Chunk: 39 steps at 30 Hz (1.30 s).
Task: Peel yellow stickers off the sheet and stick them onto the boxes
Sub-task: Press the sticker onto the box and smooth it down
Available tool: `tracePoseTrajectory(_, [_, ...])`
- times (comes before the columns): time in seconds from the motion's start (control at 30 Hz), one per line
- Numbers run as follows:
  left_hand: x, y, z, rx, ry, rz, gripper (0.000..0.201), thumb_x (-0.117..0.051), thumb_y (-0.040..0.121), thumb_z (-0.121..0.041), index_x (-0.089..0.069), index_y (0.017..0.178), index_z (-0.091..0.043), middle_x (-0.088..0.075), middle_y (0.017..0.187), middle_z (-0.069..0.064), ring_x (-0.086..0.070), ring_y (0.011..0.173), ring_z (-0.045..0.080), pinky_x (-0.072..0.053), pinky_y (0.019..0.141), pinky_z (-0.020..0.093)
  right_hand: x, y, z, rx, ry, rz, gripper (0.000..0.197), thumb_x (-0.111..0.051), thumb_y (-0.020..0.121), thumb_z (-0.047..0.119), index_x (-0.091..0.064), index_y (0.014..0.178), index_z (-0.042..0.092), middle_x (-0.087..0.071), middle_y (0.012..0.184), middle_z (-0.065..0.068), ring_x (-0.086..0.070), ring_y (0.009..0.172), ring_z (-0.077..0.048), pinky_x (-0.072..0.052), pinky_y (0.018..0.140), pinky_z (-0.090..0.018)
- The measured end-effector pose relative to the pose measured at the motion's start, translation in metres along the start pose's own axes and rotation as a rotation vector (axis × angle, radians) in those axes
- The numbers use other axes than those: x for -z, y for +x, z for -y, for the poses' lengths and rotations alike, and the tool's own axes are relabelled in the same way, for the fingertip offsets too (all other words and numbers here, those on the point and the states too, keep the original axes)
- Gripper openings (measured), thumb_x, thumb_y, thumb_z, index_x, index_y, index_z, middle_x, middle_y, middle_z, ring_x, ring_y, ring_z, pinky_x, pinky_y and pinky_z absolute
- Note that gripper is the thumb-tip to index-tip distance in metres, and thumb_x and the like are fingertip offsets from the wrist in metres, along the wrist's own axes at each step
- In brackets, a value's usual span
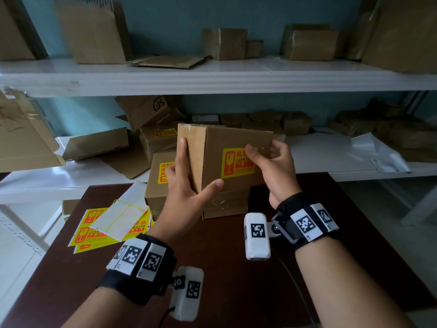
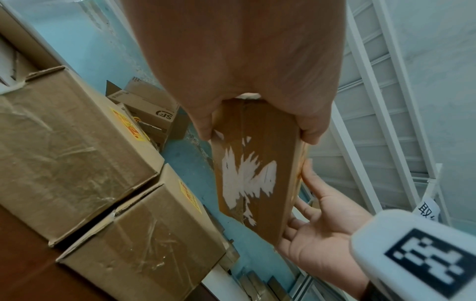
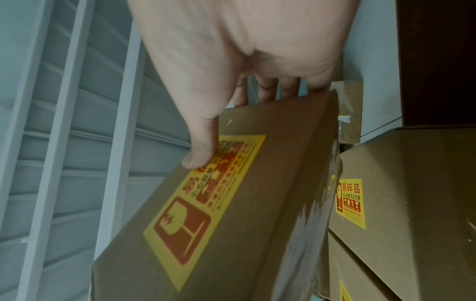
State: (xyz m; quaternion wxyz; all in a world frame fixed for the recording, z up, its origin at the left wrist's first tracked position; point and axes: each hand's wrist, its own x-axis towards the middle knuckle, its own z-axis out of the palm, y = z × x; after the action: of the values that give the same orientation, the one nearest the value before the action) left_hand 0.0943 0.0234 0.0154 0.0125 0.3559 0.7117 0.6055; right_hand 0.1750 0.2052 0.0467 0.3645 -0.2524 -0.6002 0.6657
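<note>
Both hands hold a flat cardboard box up in the air above the dark table. A yellow fragile sticker sits on its front face. My left hand grips the box's near left corner, fingers on the narrow side, thumb across the front. My right hand holds the right edge with its thumb pressed onto the sticker. The left wrist view shows the narrow side with torn white label remains. Sticker sheets lie on the table at the left, partly under a peeled white backing.
Stacked boxes with yellow stickers stand behind the held box at the table's far edge. White shelves carry more cardboard boxes and flattened cartons. A white rack frame stands to the right of the table.
</note>
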Motion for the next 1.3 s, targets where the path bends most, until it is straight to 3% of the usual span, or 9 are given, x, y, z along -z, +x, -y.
tracePoseTrajectory(0.13, [0.003, 0.003, 0.002, 0.017, -0.084, 0.026, 0.11, -0.073, 0.069, -0.072, 0.0, 0.15, -0.059, -0.026, 0.151, -0.009, -0.031, 0.144, 0.013, -0.033, 0.116, 0.05, 0.008, 0.005, -0.004, 0.009, 0.017, -0.04, 0.067, -0.084, 0.071, 0.035, -0.057, 0.129, 0.015, -0.072, 0.114, 0.0, -0.069, 0.107, -0.015, -0.057, 0.083, -0.028])
tracePoseTrajectory(0.3, [0.007, 0.006, 0.002, 0.002, -0.153, 0.031, 0.104, -0.072, 0.078, -0.058, -0.002, 0.154, -0.05, -0.025, 0.156, -0.017, -0.036, 0.141, 0.001, -0.042, 0.113, 0.037, 0.011, 0.011, -0.009, 0.053, -0.023, -0.08, 0.032, -0.074, 0.091, 0.032, -0.065, 0.121, 0.026, -0.071, 0.119, -0.003, -0.067, 0.111, -0.018, -0.053, 0.103, -0.046])
tracePoseTrajectory(0.43, [-0.002, 0.005, 0.009, 0.03, -0.101, -0.004, 0.108, -0.071, 0.07, -0.073, 0.0, 0.15, -0.059, -0.023, 0.157, -0.009, -0.028, 0.146, 0.014, -0.032, 0.116, 0.051, -0.001, 0.002, -0.007, 0.049, -0.267, 0.034, 0.114, -0.068, 0.063, 0.082, -0.033, 0.155, 0.025, -0.043, 0.157, -0.001, -0.043, 0.141, -0.018, -0.038, 0.116, -0.046])
tracePoseTrajectory(0.53, [-0.01, 0.003, 0.014, 0.035, -0.121, -0.004, 0.109, -0.071, 0.07, -0.074, 0.002, 0.149, -0.06, -0.022, 0.158, -0.01, -0.026, 0.147, 0.018, -0.031, 0.115, 0.054, -0.01, -0.003, -0.011, 0.124, -0.393, 0.012, 0.139, -0.068, 0.047, 0.09, -0.018, 0.159, 0.024, -0.032, 0.162, -0.002, -0.033, 0.147, -0.021, -0.034, 0.118, -0.05])
tracePoseTrajectory(0.63, [-0.008, 0.004, 0.015, 0.052, -0.175, -0.007, 0.104, -0.07, 0.072, -0.073, -0.003, 0.15, -0.059, -0.024, 0.16, -0.012, -0.027, 0.148, 0.015, -0.032, 0.116, 0.052, -0.006, 0.002, -0.012, 0.159, -0.281, -0.09, 0.121, -0.076, 0.046, 0.086, -0.045, 0.147, 0.026, -0.06, 0.137, 0.004, -0.058, 0.125, -0.014, -0.051, 0.104, -0.045])
tracePoseTrajectory(0.8, [-0.001, 0.008, 0.011, 0.074, -0.368, 0.007, 0.101, -0.072, 0.077, -0.053, -0.006, 0.154, -0.048, -0.03, 0.159, -0.009, -0.04, 0.141, 0.009, -0.037, 0.115, 0.046, 0.0, 0.004, -0.011, 0.239, -0.213, -0.129, 0.058, -0.072, 0.088, 0.045, -0.057, 0.14, 0.025, -0.066, 0.129, 0.003, -0.062, 0.118, -0.013, -0.054, 0.101, -0.045])
tracePoseTrajectory(1.03, [-0.006, 0.007, 0.009, 0.058, -0.412, -0.006, 0.106, -0.072, 0.079, -0.053, -0.001, 0.156, -0.041, -0.029, 0.16, -0.007, -0.038, 0.143, 0.01, -0.035, 0.116, 0.049, -0.009, -0.006, -0.014, 0.231, -0.333, 0.01, 0.119, -0.075, 0.059, 0.079, -0.028, 0.157, 0.031, -0.04, 0.158, 0.004, -0.038, 0.145, -0.015, -0.037, 0.117, -0.045])
tracePoseTrajectory(1.17, [0.0, 0.007, 0.011, 0.09, -0.44, 0.0, 0.101, -0.074, 0.078, -0.053, -0.006, 0.154, -0.049, -0.033, 0.158, -0.009, -0.043, 0.14, 0.01, -0.036, 0.116, 0.048, -0.003, 0.002, -0.016, 0.223, -0.168, -0.03, 0.083, -0.077, 0.072, 0.064, -0.054, 0.143, 0.028, -0.066, 0.133, 0.004, -0.061, 0.124, -0.013, -0.052, 0.104, -0.045])
tracePoseTrajectory(1.3, [0.004, 0.009, 0.008, 0.085, -0.432, -0.005, 0.097, -0.07, 0.08, -0.048, -0.007, 0.154, -0.049, -0.034, 0.158, -0.009, -0.044, 0.139, 0.01, -0.037, 0.115, 0.046, 0.0, 0.005, -0.014, 0.24, -0.145, -0.022, 0.049, -0.064, 0.097, 0.032, -0.055, 0.144, 0.02, -0.065, 0.134, 0.001, -0.061, 0.123, -0.011, -0.052, 0.104, -0.042])
